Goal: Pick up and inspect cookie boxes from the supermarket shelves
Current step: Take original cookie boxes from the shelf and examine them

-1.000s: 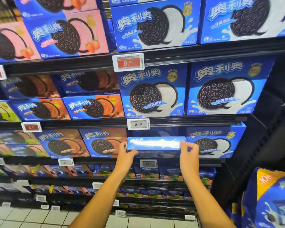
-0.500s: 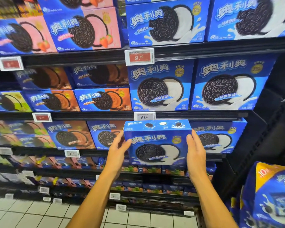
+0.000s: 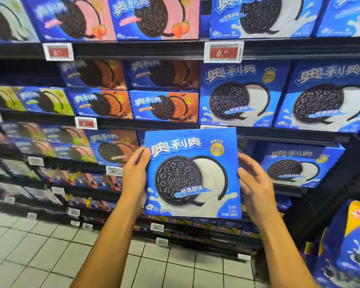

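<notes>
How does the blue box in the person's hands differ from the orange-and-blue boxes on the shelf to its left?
The held box is all blue with a white cream picture; the shelf boxes are part orange with brown cream. The held box is taller and squarer, the shelf boxes lower and wider. The held box is off the shelf; they sit stacked. Both show a dark Oreo cookie.

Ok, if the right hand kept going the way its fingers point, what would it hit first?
The right hand points up and left, fingers already beside the held box's right edge, so it would likely meet that edge first. Past it, the shelf above; depth is unclear.
</notes>
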{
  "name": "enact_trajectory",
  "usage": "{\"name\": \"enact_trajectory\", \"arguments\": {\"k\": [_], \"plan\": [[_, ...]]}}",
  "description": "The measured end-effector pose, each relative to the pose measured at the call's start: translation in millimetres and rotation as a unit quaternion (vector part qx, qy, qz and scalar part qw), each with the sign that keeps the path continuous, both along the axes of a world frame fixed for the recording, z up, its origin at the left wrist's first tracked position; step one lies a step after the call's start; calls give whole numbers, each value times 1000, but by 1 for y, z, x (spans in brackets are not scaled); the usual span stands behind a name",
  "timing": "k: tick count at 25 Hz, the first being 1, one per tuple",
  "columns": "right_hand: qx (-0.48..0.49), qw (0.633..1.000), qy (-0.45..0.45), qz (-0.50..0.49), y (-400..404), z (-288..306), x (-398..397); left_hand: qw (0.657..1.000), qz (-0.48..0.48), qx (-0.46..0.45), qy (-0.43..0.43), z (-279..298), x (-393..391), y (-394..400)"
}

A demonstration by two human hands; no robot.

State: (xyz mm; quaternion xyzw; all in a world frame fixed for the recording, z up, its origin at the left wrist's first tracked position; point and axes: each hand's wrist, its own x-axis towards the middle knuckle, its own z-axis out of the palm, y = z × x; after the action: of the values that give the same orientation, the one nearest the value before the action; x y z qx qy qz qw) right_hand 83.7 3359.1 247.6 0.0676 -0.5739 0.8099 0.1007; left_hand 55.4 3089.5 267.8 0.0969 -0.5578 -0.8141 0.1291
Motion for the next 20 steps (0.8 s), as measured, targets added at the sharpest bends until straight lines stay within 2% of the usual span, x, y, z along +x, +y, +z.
{"name": "enact_trajectory", "arguments": {"k": [3, 5, 9, 13, 17, 20], "plan": [[-27, 998, -29, 48, -36, -8, 9, 999, 8, 18, -31, -3, 7, -24], [-22, 999, -34, 19, -56, -11, 12, 999, -15, 28, -29, -6, 13, -43], [-87, 994, -32, -52, -98, -9, 17, 987, -125, 101, 29, -20, 34, -96], [-95, 994, -13, -54, -137, -4, 24, 985, -149, 81, 15, -34, 46, -120], [-67, 996, -10, -65, -172, -9, 34, 987, -145, 72, 20, -43, 51, -149], [6, 998, -12, -57, -190, -7, 43, 986, -130, 105, 2, -51, 56, -167]]}}
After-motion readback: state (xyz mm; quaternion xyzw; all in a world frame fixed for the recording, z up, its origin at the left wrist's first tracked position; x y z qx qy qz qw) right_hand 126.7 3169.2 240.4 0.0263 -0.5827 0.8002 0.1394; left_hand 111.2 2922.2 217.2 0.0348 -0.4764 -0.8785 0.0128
